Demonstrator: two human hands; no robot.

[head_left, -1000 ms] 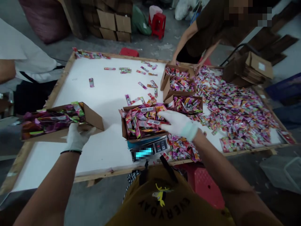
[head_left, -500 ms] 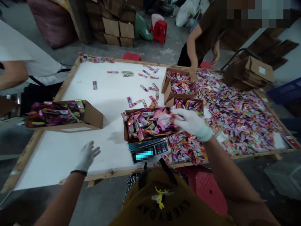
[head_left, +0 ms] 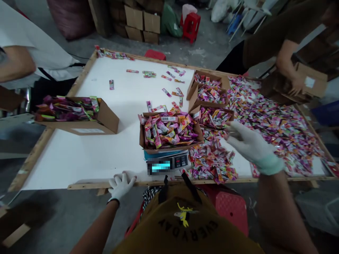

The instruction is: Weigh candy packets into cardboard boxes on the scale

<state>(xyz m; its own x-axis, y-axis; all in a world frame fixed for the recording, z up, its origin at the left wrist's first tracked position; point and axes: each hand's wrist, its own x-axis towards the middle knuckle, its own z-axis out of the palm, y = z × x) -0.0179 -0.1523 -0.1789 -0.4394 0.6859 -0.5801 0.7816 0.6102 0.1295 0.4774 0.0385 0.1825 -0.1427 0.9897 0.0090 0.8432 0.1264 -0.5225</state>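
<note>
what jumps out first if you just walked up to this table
The huge spread of bright pink and purple candy packets covering the right side of the white table. Next, the packed cardboard box sitting on a scale at the near edge. The gloved right hand hovers open over the pile, while the left hand rests on the table's near rim.

Glossy plastic sachets (head_left: 267, 120) filled the matt brown cardboard box (head_left: 169, 132) at frame centre. The table (head_left: 87, 155) had a smooth matt white top and a rough wooden rim. Both the left hand (head_left: 120, 185) and right hand (head_left: 250, 144) wore white knitted cloth gloves.
</note>
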